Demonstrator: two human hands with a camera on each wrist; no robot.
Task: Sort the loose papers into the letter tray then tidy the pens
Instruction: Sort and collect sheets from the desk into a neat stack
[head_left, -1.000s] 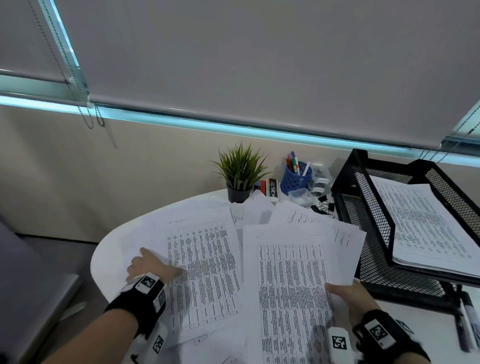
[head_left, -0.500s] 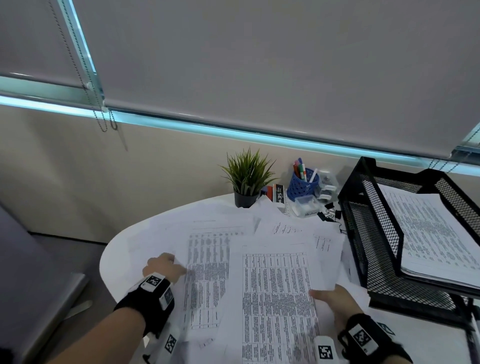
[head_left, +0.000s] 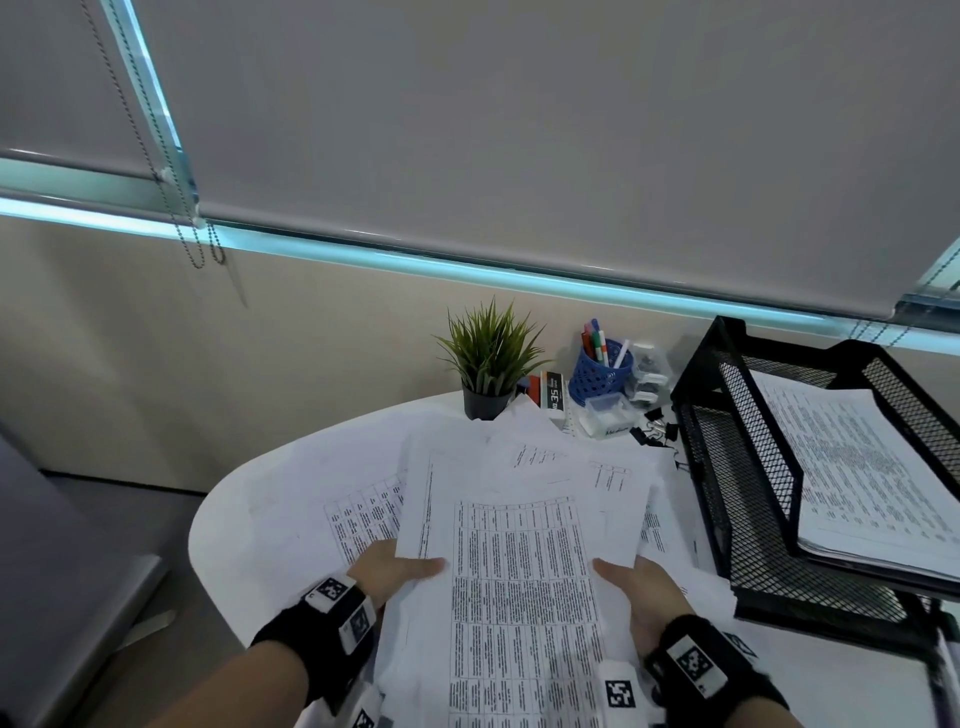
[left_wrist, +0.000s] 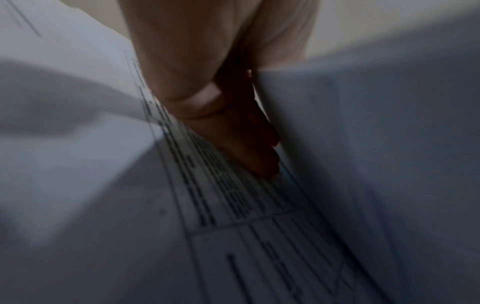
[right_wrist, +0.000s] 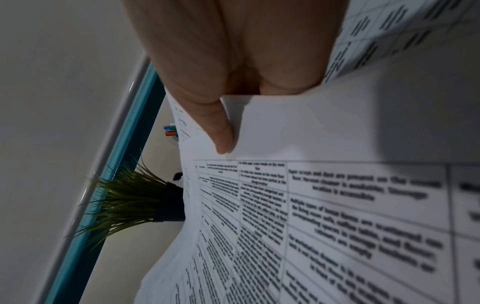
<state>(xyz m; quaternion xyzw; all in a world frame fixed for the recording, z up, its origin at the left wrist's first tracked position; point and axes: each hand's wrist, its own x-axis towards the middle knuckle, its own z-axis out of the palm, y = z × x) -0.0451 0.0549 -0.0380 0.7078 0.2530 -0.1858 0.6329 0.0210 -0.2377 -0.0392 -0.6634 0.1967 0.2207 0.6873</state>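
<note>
White round-edged table (head_left: 249, 499) against a beige wall, grey roller blinds (head_left: 519, 130) above with a teal-lit strip under them, bead chains hanging at left. At the table's far edge: small potted plant (head_left: 488, 358), blue mesh pen cup (head_left: 600, 376) with a few pens (head_left: 597, 343) standing in it, a clear box and black binder clips just beside it. Black mesh letter tray (head_left: 727, 467) sits at the table's right edge, two tiers, a stack of printed sheets already in the top tier. Loose papers (head_left: 519, 519) are white sheets printed with dense tables, overlapped unevenly, fanned at the far end, covering the table's middle and near edge. Left hand (head_left: 389, 569) grips the pile's left side, thumb on top; left wrist view is dark and blurred, fingers look tucked under the sheets, not sure how many. Right hand (head_left: 636, 590) grips the right side, thumb pressing the top sheet, clearly seen in the right wrist view with fingers beneath. Versus half a second ago: both hands were apart at the outer edges of the spread, now they are closer in, and the sheets are bunched into one overlapped pile and seem raised off the table at the near edge. A few sheets stay flat on the table to the left and under the pile. Tray stack unchanged.
</note>
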